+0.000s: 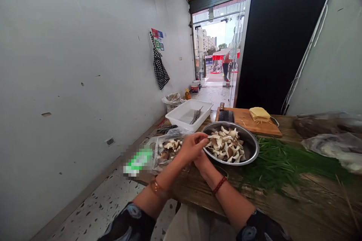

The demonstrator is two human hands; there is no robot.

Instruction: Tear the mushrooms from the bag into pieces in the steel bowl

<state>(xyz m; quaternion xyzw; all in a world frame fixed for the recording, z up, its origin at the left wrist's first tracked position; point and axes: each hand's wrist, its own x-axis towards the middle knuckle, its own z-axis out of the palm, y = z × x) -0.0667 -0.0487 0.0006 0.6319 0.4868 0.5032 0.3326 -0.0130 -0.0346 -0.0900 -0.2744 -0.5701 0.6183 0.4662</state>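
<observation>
My left hand (pixel 193 146) is raised at the left rim of a round steel bowl (pixel 253 154), its fingers curled and thumb close to the fingertips. Whatever it pinches is too small or hidden to make out. Just below and behind it, my right hand (pixel 201 159) has its fingers covered by the left one. Torn oyster mushrooms (pixel 226 143) with pale flesh and brown caps fill much of the bowl. To the left, a clear plastic bag (pixel 155 156) holds more whole-looking mushrooms (pixel 171 146).
A white plastic tub (pixel 172 118) with thin skewer-like sticks stands behind the bag. On a wooden cutting board (pixel 240 116) rest a cleaver (pixel 226 116) and stacked yellowish sheets (pixel 259 113). Green chives (pixel 279 162) spread right of the bowl, beside plastic bags (pixel 336 150). A wall borders the left.
</observation>
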